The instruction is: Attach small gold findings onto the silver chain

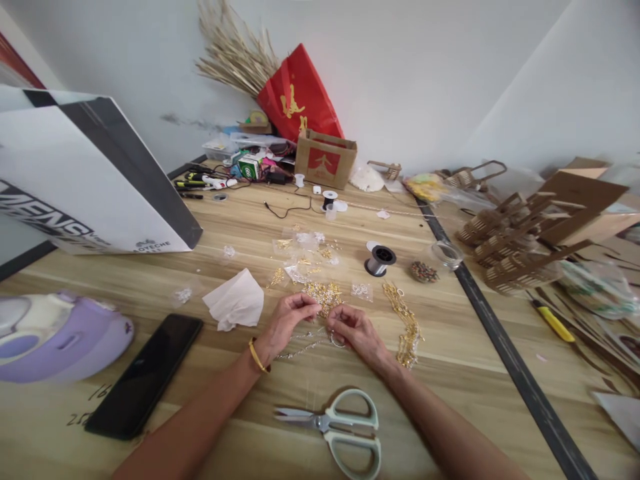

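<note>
My left hand (287, 321) and my right hand (356, 331) meet over the wooden table (480, 373), both with fingers pinched together. Between them is a thin silver chain or wire (300, 348) that trails toward me, and a small ring (337, 341) sits under my right fingers. What each pinch holds is too small to name. A pile of small gold beads (325, 293) lies just beyond my fingertips. A gold chain (406, 320) lies to the right of my right hand. My left wrist wears a gold bangle (257, 356).
Pale green scissors (340, 427) lie near me. A black phone (145, 373), a white tissue (235, 305) and a purple device (55, 337) are at left. A wire spool (379, 260), bead dish (423, 271), glass cup (447, 253), bags and wooden baskets (510, 247) stand beyond.
</note>
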### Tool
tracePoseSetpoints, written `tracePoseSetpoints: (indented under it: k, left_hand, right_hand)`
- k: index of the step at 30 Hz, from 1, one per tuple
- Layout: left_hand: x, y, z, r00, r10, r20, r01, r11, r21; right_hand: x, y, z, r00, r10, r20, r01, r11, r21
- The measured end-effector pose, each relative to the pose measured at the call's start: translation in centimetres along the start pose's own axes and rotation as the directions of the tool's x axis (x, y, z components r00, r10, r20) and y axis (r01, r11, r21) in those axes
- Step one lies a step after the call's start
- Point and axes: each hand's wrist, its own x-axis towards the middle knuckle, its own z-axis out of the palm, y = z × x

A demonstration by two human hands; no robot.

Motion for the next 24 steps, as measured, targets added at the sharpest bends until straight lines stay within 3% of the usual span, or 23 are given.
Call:
tracePoseSetpoints:
  k: [9,24]
  left_hand:
    - [-0.15,0.03,-0.11,0.994,-0.078,0.074,0.087,0.986,-0.141]
    - [-0.14,-0.25,0.21,0.999,-0.024,0.045,0.020,0.995,0.102]
  right_hand:
    - [0.17,-0.10,-0.25,0.999,-0.002,0.040,0.002,1.000,0.008]
    - [0.33,0.30,-0.54,1.000,-0.015,0.021,0.014,1.000,0.024]
